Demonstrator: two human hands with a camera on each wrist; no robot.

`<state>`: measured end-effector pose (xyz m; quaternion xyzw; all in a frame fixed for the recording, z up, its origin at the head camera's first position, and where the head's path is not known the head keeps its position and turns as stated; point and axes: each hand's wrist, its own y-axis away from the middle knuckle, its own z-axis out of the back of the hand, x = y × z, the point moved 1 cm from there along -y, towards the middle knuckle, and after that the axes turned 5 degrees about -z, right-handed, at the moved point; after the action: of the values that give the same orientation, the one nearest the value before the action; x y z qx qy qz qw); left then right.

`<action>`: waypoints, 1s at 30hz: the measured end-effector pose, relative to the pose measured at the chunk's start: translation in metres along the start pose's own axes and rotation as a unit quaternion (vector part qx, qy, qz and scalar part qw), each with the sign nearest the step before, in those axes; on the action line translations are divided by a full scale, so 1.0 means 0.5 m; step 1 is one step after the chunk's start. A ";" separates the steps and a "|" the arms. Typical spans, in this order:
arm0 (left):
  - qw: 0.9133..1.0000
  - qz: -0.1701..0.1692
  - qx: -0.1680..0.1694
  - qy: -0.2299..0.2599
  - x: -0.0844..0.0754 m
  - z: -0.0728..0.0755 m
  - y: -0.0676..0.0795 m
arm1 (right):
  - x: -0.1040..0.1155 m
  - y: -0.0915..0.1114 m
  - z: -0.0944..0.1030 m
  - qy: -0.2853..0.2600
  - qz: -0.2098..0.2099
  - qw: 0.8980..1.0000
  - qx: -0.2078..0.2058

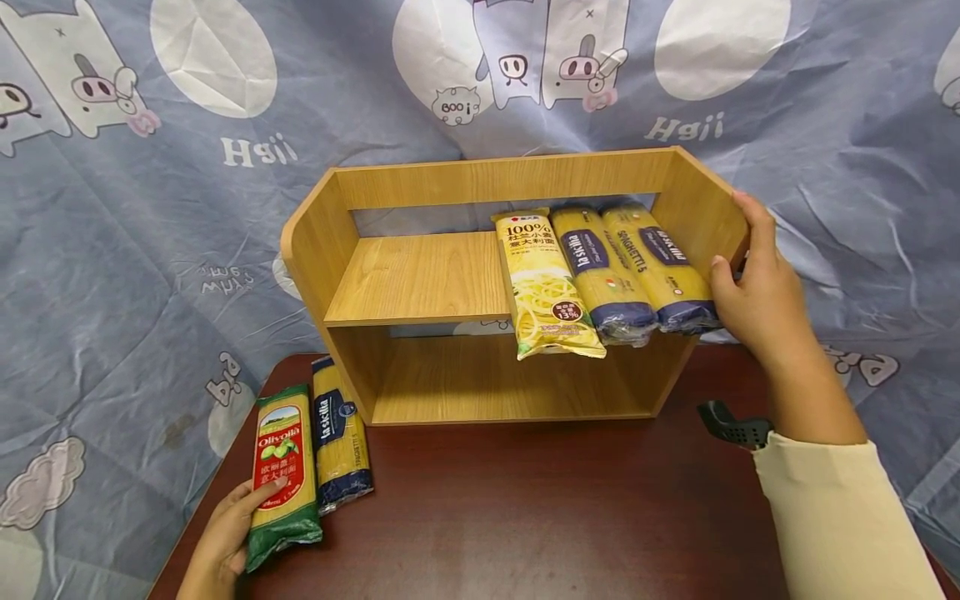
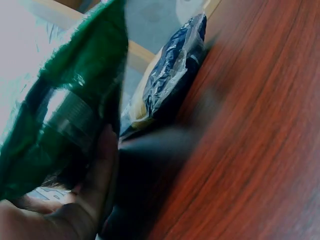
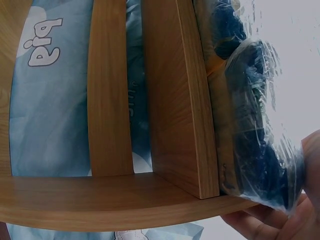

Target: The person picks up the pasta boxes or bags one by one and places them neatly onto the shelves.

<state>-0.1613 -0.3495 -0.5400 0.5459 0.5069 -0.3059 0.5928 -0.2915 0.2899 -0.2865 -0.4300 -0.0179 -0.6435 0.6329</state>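
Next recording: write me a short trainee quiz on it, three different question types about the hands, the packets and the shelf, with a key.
1. Count: how many packets lie on the upper board of the wooden shelf unit?

2. True or false: the right hand grips the shelf unit's side panel.

3. Multiple choice: what does the left hand hold?
A. the shelf unit
B. the green-ended packet
C. nothing

Key:
1. Three: the noodle-picture packet and, beside it, the middle blue-ended packet and the outer blue-ended packet.
2. True.
3. B.
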 end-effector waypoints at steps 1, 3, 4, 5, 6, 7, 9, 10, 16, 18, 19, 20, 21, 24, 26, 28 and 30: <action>1.000 -0.003 0.009 0.005 0.000 0.001 0.000 | 0.000 -0.001 0.000 0.000 0.000 1.000 0.001; 0.999 -0.017 0.035 0.025 0.000 0.003 0.002 | 0.000 -0.001 0.001 0.000 0.000 1.000 0.002; 0.997 -0.024 0.053 0.041 -0.001 0.005 0.003 | 0.000 -0.002 0.002 0.000 0.000 1.000 0.002; 0.995 -0.031 0.072 0.058 -0.001 0.006 0.003 | 0.000 -0.002 0.002 -0.001 -0.001 1.000 0.003; 0.993 -0.036 0.087 0.073 0.000 0.007 0.003 | 0.000 -0.003 0.003 -0.002 -0.001 1.000 0.003; 0.990 -0.040 0.104 0.085 0.001 0.008 0.002 | 0.000 -0.003 0.004 -0.003 -0.002 1.000 0.003; 0.987 -0.038 0.122 0.099 0.003 0.007 -0.001 | 0.000 -0.003 0.005 -0.004 -0.003 1.000 0.001; 0.987 -0.032 0.121 0.101 0.005 0.006 -0.003 | 0.000 -0.002 0.006 -0.005 -0.004 1.000 0.001; 0.994 0.008 0.085 0.068 0.015 -0.001 -0.010 | 0.000 -0.001 0.005 -0.001 -0.008 1.000 0.007; 0.995 0.016 0.077 0.057 0.016 -0.003 -0.011 | -0.002 -0.001 0.003 -0.002 -0.009 1.000 0.008; 0.996 0.019 0.075 0.052 0.017 -0.004 -0.011 | -0.002 -0.002 0.003 -0.003 -0.010 1.000 0.009; 0.996 0.018 0.068 0.046 0.018 -0.006 -0.010 | -0.001 -0.001 0.003 -0.003 -0.009 1.000 0.007; 0.997 0.016 0.060 0.041 0.018 -0.008 -0.010 | -0.002 -0.001 0.003 -0.004 -0.010 1.000 0.007; 0.998 0.014 0.045 0.034 0.019 -0.010 -0.007 | -0.001 -0.001 0.003 -0.007 -0.015 1.000 0.007; 0.999 0.013 0.038 0.035 0.018 -0.010 -0.005 | 0.000 -0.001 0.004 -0.009 -0.018 1.000 0.007; 0.999 0.012 0.037 0.036 0.018 -0.008 -0.004 | 0.001 0.000 0.004 -0.012 -0.020 1.000 0.006; 0.998 0.012 0.042 0.042 0.019 -0.006 -0.004 | 0.002 0.000 0.004 -0.012 -0.021 1.000 0.006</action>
<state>-0.1609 -0.3453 -0.5491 0.5886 0.5120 -0.2965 0.5509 -0.2905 0.2903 -0.2847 -0.4335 -0.0379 -0.6511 0.6218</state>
